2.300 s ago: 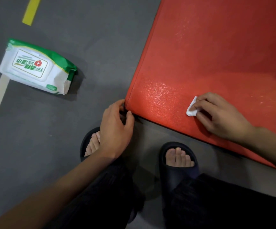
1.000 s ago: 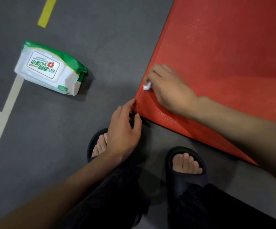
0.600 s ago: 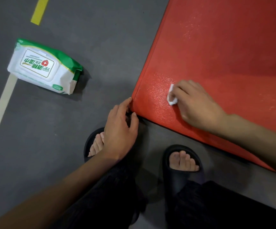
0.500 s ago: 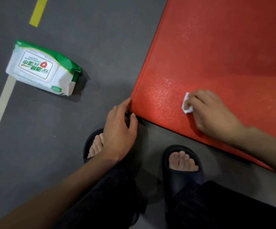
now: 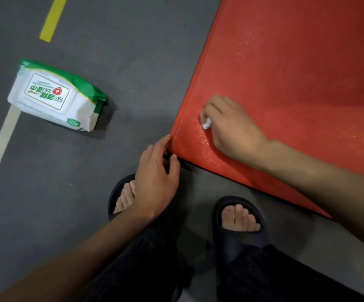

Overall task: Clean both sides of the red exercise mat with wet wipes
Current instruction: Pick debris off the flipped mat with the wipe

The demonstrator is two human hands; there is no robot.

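Note:
The red exercise mat (image 5: pixel 296 83) fills the upper right, its near-left corner pointing toward me. My right hand (image 5: pixel 231 129) grips a small crumpled white wet wipe (image 5: pixel 206 123) and presses it on the mat close to that corner, where the surface glistens wet. My left hand (image 5: pixel 154 182) holds the mat's corner, thumb and fingers curled at its edge. A white and green pack of wet wipes (image 5: pixel 54 97) lies on the grey floor to the left, its lid closed.
My two feet in dark slides (image 5: pixel 237 216) stand just below the mat's near edge. Yellow tape (image 5: pixel 52 18) and pale floor lines (image 5: pixel 2 131) mark the grey floor at left.
My right hand swept the wipe back leftward from the mat's near edge toward the corner. My left hand stayed on the corner. The camera shifted slightly.

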